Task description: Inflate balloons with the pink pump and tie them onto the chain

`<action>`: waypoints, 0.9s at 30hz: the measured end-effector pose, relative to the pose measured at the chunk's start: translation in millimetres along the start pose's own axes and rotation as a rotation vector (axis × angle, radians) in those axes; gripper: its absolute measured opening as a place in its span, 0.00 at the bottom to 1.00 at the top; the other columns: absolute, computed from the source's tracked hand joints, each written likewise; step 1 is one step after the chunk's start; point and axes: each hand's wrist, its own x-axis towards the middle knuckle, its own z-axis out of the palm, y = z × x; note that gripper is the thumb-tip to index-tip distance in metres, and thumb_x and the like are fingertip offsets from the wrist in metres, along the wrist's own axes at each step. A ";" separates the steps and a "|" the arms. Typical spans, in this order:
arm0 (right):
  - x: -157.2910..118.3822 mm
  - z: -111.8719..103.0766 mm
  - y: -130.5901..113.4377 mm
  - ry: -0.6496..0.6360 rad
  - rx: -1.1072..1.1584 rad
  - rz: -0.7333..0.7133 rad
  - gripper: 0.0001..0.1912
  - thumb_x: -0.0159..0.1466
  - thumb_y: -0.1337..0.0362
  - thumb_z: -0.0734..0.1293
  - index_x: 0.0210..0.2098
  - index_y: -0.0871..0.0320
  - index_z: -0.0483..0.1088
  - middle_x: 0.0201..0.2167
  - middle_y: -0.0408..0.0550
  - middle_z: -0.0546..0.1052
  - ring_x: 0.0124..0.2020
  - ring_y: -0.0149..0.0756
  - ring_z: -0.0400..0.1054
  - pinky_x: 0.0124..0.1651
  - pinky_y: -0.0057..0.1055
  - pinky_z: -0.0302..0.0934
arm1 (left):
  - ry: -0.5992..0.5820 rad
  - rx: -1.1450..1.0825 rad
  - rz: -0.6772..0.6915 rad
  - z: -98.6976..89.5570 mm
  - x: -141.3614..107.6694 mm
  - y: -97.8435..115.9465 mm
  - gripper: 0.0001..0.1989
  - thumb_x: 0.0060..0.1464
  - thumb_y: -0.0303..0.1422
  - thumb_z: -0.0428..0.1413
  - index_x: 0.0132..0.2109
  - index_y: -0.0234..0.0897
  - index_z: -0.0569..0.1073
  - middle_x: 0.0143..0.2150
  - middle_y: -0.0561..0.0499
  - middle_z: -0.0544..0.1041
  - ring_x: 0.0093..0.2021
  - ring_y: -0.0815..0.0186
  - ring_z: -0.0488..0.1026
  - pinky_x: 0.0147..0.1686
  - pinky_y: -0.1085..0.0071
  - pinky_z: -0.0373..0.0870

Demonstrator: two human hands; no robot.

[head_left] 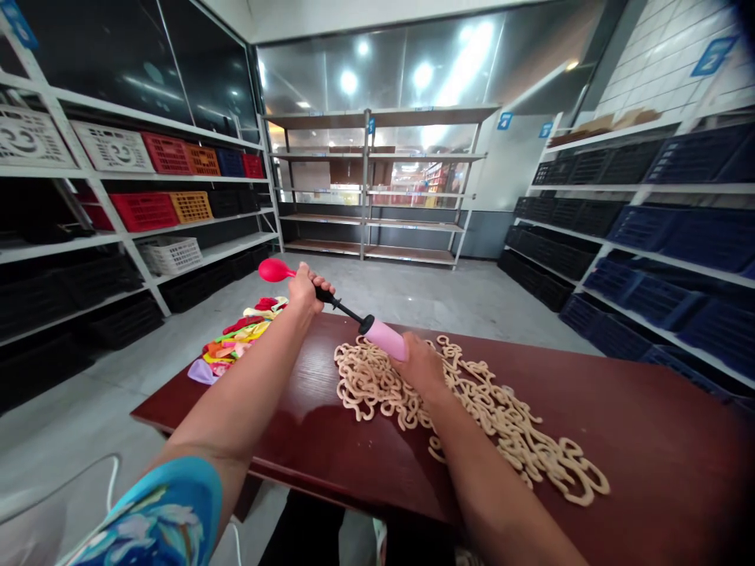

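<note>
A hand balloon pump (pixel 384 338) with a pink barrel and a black rod slants across the space above the table. My right hand (pixel 421 363) is closed around the barrel's near end. At the far end, my left hand (pixel 307 289) grips the pump's black end. A small, partly inflated red balloon (pixel 274 270) sticks out to the left of that hand; its neck is hidden by the fingers. Beneath the right hand and forearm lies a spread of tan, curly rope-like pieces (pixel 369 377). Limp balloons in many colours (pixel 239 336) form a pile beyond my left forearm.
A dark red table (pixel 307 440) stands in front of me. Shelving with red, yellow and white crates (pixel 147 211) lines the left. Metal racks (pixel 366 196) stand at the back, dark blue crates (pixel 661 295) on the right. A white cable (pixel 112 475) runs at lower left.
</note>
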 end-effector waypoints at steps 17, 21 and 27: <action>-3.6 13.1 -0.8 -0.024 0.064 0.050 0.19 0.54 0.54 0.66 0.41 0.56 0.63 0.35 0.48 0.74 0.35 0.38 0.69 0.32 0.29 0.53 | -0.079 0.030 -0.004 16.7 -31.6 -44.5 0.21 0.57 0.44 0.47 0.22 0.39 0.50 0.14 0.59 0.50 0.12 0.73 0.53 0.15 0.74 0.56; -5.8 11.5 -2.1 -0.030 0.091 0.049 0.19 0.55 0.53 0.65 0.41 0.56 0.64 0.34 0.48 0.74 0.35 0.38 0.69 0.33 0.30 0.54 | -0.115 0.061 -0.014 16.7 -34.6 -56.7 0.20 0.57 0.42 0.46 0.22 0.39 0.49 0.14 0.59 0.49 0.12 0.73 0.53 0.15 0.73 0.55; -3.7 8.8 -2.9 -0.019 0.124 0.017 0.21 0.56 0.54 0.65 0.46 0.56 0.63 0.36 0.49 0.74 0.37 0.38 0.69 0.34 0.29 0.54 | -0.093 0.047 -0.021 11.1 -24.2 -40.5 0.21 0.55 0.44 0.48 0.22 0.39 0.49 0.14 0.59 0.50 0.12 0.72 0.54 0.15 0.73 0.57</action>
